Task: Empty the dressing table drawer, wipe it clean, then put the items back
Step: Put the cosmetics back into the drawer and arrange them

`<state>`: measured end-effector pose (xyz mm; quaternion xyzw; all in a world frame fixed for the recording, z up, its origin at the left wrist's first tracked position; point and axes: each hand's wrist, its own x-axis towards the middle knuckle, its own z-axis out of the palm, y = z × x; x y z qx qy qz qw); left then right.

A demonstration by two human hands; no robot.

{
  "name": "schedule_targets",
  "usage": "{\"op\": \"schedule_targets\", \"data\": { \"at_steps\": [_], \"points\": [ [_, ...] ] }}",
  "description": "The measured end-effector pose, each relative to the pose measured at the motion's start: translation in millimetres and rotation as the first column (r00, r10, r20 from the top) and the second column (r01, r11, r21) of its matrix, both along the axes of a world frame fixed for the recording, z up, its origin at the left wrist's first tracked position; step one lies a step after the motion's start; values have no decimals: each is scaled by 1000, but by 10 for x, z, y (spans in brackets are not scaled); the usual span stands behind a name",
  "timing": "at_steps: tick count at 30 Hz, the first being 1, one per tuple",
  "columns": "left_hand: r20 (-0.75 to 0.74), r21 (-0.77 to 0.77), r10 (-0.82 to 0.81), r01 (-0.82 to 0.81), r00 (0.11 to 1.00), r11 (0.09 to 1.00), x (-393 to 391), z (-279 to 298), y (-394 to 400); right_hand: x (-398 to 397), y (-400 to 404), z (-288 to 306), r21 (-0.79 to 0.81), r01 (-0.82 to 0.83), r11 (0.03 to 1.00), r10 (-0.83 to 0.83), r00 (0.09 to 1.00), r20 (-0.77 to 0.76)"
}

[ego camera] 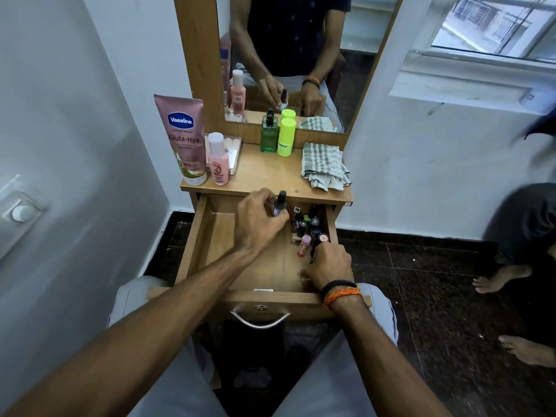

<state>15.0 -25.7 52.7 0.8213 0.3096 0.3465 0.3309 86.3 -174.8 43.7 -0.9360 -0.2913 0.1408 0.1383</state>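
Observation:
The wooden drawer (207, 236) of the dressing table is pulled out over my lap. My left hand (258, 224) holds a small purple bottle with a black cap (279, 203) above the drawer's back. Several lipsticks and small bottles (308, 228) stand packed in the drawer's back right corner. My right hand (326, 264) is curled at the drawer's right side, just in front of that cluster, touching a dark tube; what it grips is hidden. A checked cloth (323, 167) lies on the tabletop at the right.
On the tabletop (270, 173) stand a pink Vaseline tube (183, 139), a pink bottle (218, 159), a clear tray (233, 152), a green bottle (268, 135) and a lime roll-on (286, 136). A mirror (288, 55) rises behind. Another person's bare feet (499, 279) are at the right.

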Motion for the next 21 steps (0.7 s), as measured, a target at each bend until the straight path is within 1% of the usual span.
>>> {"op": "schedule_targets", "data": {
  "at_steps": [4,8,10,12,17,21],
  "points": [
    [-144,-91,-59,47,988,995,-111,-184,-118,-15,-43,27,41,12,999,-15,998,57],
    [-297,-161,-151,106,943,981,-182,-262,-218,-13,-99,41,28,-21,999,18,993,117],
    [-346,-210,-185,116,920,971,-186,-265,-255,-25,-123,49,38,-41,998,36,989,140],
    [-378,-253,-223,131,899,958,-169,-261,-284,-29,-135,48,50,-51,997,43,988,148],
    [-427,-287,-306,193,851,938,-111,-256,-353,-16,-142,40,81,-31,996,16,984,176],
    [-447,-313,-327,197,833,929,-45,-308,-382,-10,-126,41,119,-6,993,-16,982,190]
  ]
}}
